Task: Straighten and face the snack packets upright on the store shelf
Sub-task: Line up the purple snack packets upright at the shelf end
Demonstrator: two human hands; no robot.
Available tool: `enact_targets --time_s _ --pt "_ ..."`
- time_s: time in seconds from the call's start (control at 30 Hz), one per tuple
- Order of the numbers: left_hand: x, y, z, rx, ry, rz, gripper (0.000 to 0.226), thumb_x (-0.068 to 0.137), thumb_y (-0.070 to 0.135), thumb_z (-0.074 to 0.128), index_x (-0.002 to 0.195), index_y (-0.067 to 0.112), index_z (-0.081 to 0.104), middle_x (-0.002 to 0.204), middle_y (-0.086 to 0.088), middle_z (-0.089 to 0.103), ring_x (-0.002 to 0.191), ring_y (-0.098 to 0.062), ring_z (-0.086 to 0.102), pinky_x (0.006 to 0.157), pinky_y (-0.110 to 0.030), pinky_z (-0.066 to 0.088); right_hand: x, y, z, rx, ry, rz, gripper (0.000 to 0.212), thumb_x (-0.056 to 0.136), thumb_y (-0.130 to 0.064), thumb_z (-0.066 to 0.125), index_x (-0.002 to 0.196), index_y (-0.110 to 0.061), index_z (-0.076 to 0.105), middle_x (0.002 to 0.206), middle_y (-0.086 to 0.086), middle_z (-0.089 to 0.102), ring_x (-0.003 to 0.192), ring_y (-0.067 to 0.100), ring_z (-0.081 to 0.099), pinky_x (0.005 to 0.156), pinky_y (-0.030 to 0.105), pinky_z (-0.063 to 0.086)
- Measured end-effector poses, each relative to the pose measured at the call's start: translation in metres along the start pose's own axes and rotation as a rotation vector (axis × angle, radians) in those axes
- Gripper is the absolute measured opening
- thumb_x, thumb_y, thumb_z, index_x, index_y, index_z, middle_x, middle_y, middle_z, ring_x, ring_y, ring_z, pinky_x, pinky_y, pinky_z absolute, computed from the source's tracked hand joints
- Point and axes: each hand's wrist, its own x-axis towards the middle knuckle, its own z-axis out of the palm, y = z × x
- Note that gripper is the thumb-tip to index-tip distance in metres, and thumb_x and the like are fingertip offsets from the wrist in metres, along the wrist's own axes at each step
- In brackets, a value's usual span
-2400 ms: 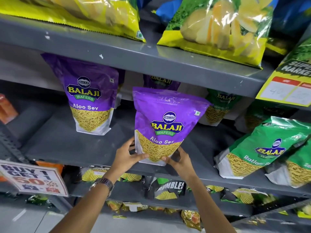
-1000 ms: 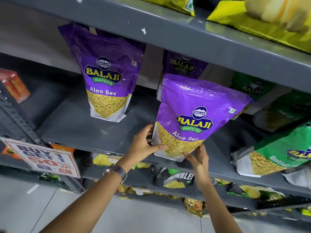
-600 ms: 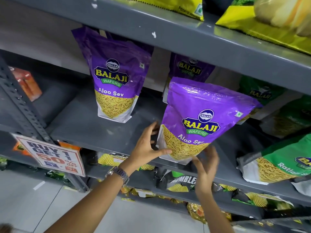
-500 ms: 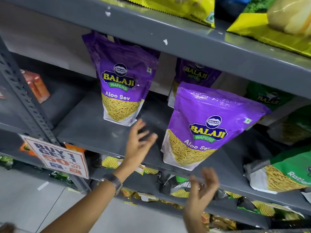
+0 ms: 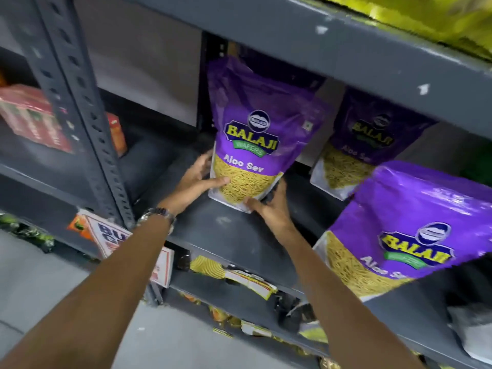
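Both hands grasp the base of one purple Aloo Sev packet [image 5: 255, 145] at the rear of the grey shelf [image 5: 229, 235]. The left hand [image 5: 198, 179] clasps the lower left corner, thumb across the clear window. The right hand [image 5: 269, 206] clasps the lower right corner, thumb on the bottom seam. The packet stands upright, label facing forward.

Progress assessment:
- A second purple packet [image 5: 415, 230], nearer the shelf edge and to the right of the right hand, stands face-forward and appears finished.
- A third purple packet [image 5: 359, 145], beyond the right hand and deep in shadow, probably needs bringing forward.
- The held packet likely needs seating and alignment before release.

The work appears partly complete.
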Motion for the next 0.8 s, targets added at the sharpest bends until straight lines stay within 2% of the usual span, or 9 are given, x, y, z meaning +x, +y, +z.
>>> enact_targets --time_s 0.07,0.13,0.17,0.23,0.3,0.43,0.6,0.73,0.8 --pt "0.001 -0.003 -0.002 0.020 -0.011 -0.011 0.089 0.066 0.028 0.080 0.141 0.019 0.034 0.134 -0.009 0.056 0.121 -0.018 0.056 0.105 -0.043 0.044 0.003 0.004 -0.001 -0.006 0.017 -0.015 0.070 0.069 0.011 0.074 0.123 -0.014 0.038 0.126 0.014 0.056 0.101 0.006 0.060 0.080 0.014 0.052" --pt "-0.002 -0.003 -0.006 0.042 -0.010 -0.002 0.098 0.056 0.046 0.083 0.139 0.021 0.037 0.132 -0.006 0.058 0.120 -0.019 0.056 0.103 -0.044 0.045 0.003 0.006 -0.001 -0.027 0.046 -0.045 0.063 0.070 0.011 0.074 0.117 -0.014 0.041 0.114 0.011 0.059 0.089 -0.002 0.062 0.070 0.010 0.051" --pt "-0.004 -0.003 -0.007 0.045 -0.014 -0.001 0.101 0.051 0.053 0.084 0.137 0.023 0.040 0.131 -0.005 0.059 0.119 -0.018 0.057 0.102 -0.043 0.046 0.000 0.007 0.000 -0.025 0.056 -0.050 0.061 0.069 0.011 0.074 0.115 -0.015 0.043 0.110 0.010 0.060 0.087 0.000 0.064 0.069 0.011 0.052" --pt "-0.012 -0.006 -0.009 0.015 -0.013 0.003 0.094 0.046 0.058 0.084 0.128 0.031 0.047 0.127 -0.002 0.061 0.117 -0.014 0.058 0.100 -0.039 0.048 -0.010 0.008 0.002 -0.003 0.080 -0.048 0.059 0.068 0.009 0.076 0.112 -0.017 0.045 0.108 0.009 0.062 0.093 0.012 0.064 0.073 0.015 0.053" --pt "-0.023 -0.009 -0.012 -0.013 -0.011 0.004 0.084 0.044 0.059 0.084 0.118 0.042 0.050 0.123 0.004 0.062 0.115 -0.009 0.059 0.097 -0.033 0.049 -0.025 0.012 0.005 0.004 0.089 -0.052 0.059 0.068 0.004 0.078 0.112 -0.022 0.048 0.109 0.005 0.065 0.100 0.016 0.064 0.079 0.019 0.053" --pt "-0.045 -0.011 -0.015 -0.027 -0.020 -0.007 0.078 0.040 0.060 0.084 0.109 0.048 0.051 0.114 0.015 0.062 0.111 0.000 0.057 0.081 -0.016 0.052 -0.053 0.016 0.008 -0.061 0.113 -0.058 0.057 0.067 -0.009 0.083 0.108 -0.034 0.052 0.105 -0.015 0.068 0.097 0.000 0.065 0.080 0.018 0.053" --pt "-0.064 -0.010 -0.020 -0.015 -0.031 0.000 0.081 0.039 0.063 0.083 0.111 0.049 0.049 0.116 0.014 0.061 0.111 0.000 0.056 0.080 -0.015 0.052 -0.071 0.016 0.009 -0.074 0.087 -0.036 0.059 0.066 -0.016 0.084 0.110 -0.037 0.051 0.102 -0.020 0.071 0.099 0.003 0.066 0.078 0.018 0.054" --pt "-0.076 -0.010 -0.021 -0.016 -0.028 -0.003 0.077 0.041 0.060 0.084 0.109 0.051 0.050 0.114 0.014 0.062 0.105 0.008 0.058 0.076 -0.014 0.053 -0.080 0.014 0.008 -0.069 0.059 -0.006 0.061 0.065 -0.017 0.085 0.111 -0.036 0.050 0.108 -0.011 0.070 0.102 0.008 0.067 0.085 0.029 0.055" --pt "-0.080 -0.009 -0.021 0.000 -0.035 -0.011 0.077 0.042 0.060 0.084 0.110 0.052 0.050 0.115 0.014 0.062 0.105 0.010 0.057 0.078 -0.016 0.053 -0.084 0.013 0.008 -0.071 0.055 -0.003 0.060 0.065 -0.019 0.085 0.110 -0.039 0.050 0.109 -0.011 0.070 0.103 0.009 0.067 0.084 0.028 0.056"
